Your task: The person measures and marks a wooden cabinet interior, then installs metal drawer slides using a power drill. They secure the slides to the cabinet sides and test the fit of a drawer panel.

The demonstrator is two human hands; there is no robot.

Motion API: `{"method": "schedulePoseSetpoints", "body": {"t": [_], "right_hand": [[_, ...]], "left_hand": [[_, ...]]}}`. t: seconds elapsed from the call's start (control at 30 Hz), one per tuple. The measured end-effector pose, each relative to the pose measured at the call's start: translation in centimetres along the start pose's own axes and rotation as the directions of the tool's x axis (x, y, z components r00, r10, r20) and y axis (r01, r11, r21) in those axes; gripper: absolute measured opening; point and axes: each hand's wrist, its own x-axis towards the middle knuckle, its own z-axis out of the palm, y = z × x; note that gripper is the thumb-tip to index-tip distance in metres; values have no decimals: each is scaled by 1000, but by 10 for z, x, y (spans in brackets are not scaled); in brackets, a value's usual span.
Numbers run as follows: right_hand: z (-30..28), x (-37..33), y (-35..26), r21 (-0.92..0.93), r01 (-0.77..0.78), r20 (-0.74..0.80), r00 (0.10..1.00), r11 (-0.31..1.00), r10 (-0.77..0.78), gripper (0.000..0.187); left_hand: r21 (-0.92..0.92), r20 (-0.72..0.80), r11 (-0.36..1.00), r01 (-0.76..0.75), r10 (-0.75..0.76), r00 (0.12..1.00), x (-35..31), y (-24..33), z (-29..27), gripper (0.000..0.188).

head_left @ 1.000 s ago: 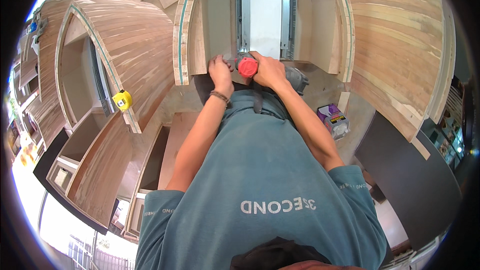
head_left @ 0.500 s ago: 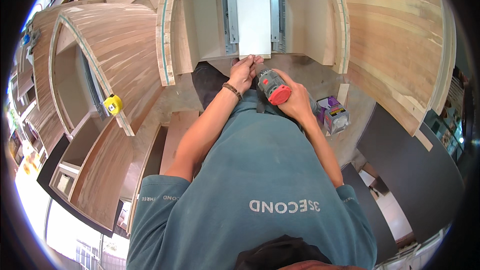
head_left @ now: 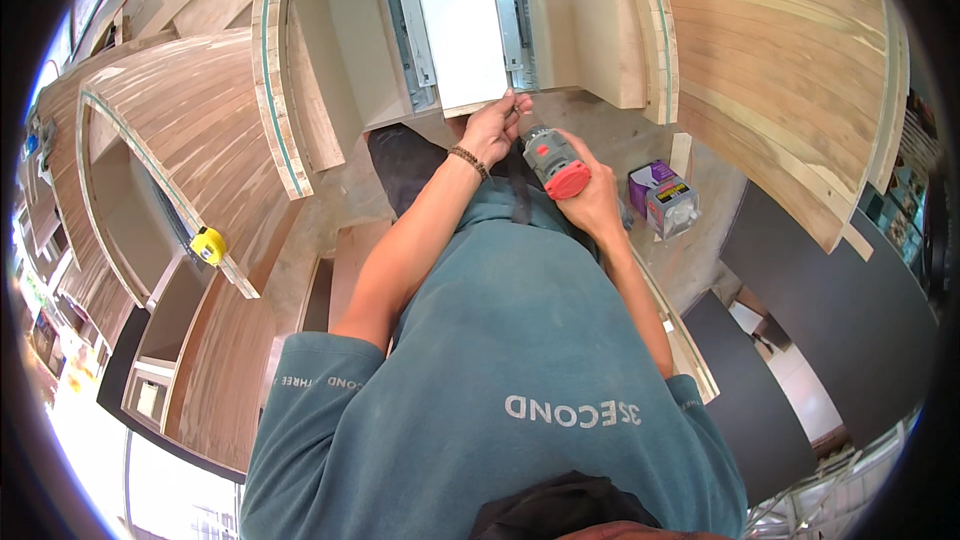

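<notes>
My right hand (head_left: 592, 196) is wrapped round the grip of a grey and red cordless drill (head_left: 550, 158), whose nose points away from me toward the drawer. At the drill's tip, my left hand (head_left: 492, 130) has its fingers pinched together by the near right corner of a white-bottomed drawer (head_left: 455, 20). Whatever those fingers hold is too small to make out. Metal slides (head_left: 410, 30) run along both sides of the drawer, inside a wooden cabinet (head_left: 590, 10) with curved edges.
A purple and grey box (head_left: 662, 202) sits on the floor to my right. On the left, a yellow tape measure (head_left: 208, 246) rests on the edge of another curved wooden cabinet (head_left: 200, 90). Dark panels (head_left: 830, 310) lie at the right, below a large wooden panel (head_left: 770, 60).
My view has turned, so the drawer and cabinet now appear tilted and farther left. My left fingers and the drill tip have shifted from the drawer's middle front to its right corner.
</notes>
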Motion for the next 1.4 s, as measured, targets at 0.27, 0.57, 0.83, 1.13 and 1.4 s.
{"method": "schedulePoseSetpoints", "body": {"t": [0.27, 0.57, 0.83, 1.13, 1.4], "right_hand": [[-4, 7, 4, -26, -17, -13, 1000, 1000, 16, 62], [-5, 13, 9, 0, -18, 8, 1000, 1000, 18, 63], [-4, 15, 7, -29, -39, -26, 999, 999, 39, 65], [9, 31, 18, -129, -131, -65, 990, 983, 123, 64], [17, 48, 26, -141, -150, -100, 986, 979, 136, 58]], "left_hand": [[83, 57, 996, 15, -20, 998, 19, -1, -4, 19], [-41, -31, 999, 12, -14, 999, 19, -1, 10, 23], [-28, -42, 999, 39, -40, 998, 23, 0, 14, 27], [57, 10, 996, 73, -73, 997, 51, -11, 6, 29], [40, 149, 997, 65, -70, 986, 69, -17, 0, 15]]}}
